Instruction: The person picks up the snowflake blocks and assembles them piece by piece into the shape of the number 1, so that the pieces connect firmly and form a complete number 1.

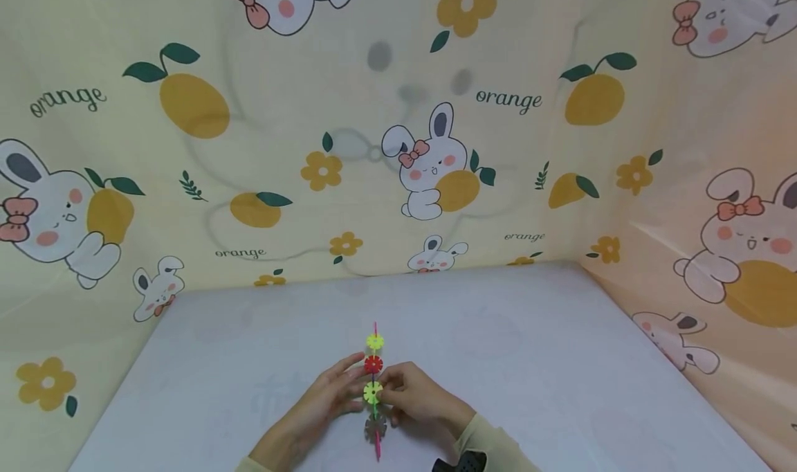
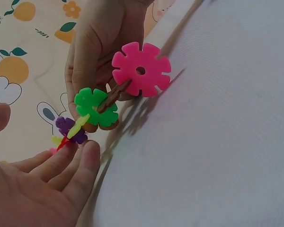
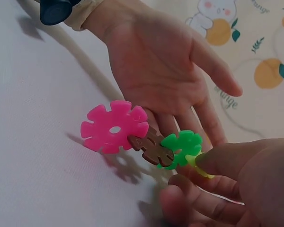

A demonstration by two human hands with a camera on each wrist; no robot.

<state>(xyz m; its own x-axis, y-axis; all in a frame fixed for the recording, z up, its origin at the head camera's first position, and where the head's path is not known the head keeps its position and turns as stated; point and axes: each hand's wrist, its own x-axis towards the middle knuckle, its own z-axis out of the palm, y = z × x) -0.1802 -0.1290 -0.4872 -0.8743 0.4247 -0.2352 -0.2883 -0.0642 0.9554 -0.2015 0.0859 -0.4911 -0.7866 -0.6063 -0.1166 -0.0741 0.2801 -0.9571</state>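
Note:
Flower-shaped plastic snowflake discs, slotted into one another, form a chain that stands upright to my eye in the head view. From the near end come a pink disc (image 2: pixel 154 71), a brown disc (image 3: pixel 154 150), a green disc (image 2: pixel 86 99), a yellow disc (image 1: pixel 373 392), a purple disc (image 2: pixel 65 125) and a red disc (image 1: pixel 373 365). Another yellow disc (image 1: pixel 375 342) and a pink edge top it. My right hand (image 1: pixel 422 397) pinches the chain at the lower yellow disc. My left hand (image 1: pixel 330 397) has its fingers extended along the left side, fingertips touching near the red disc.
A white-covered table (image 1: pixel 529 361) lies under both hands. Behind and beside it hang cloth walls (image 1: pixel 398 64) printed with rabbits, oranges and flowers. A dark device (image 1: pixel 461 462) sits at the right wrist.

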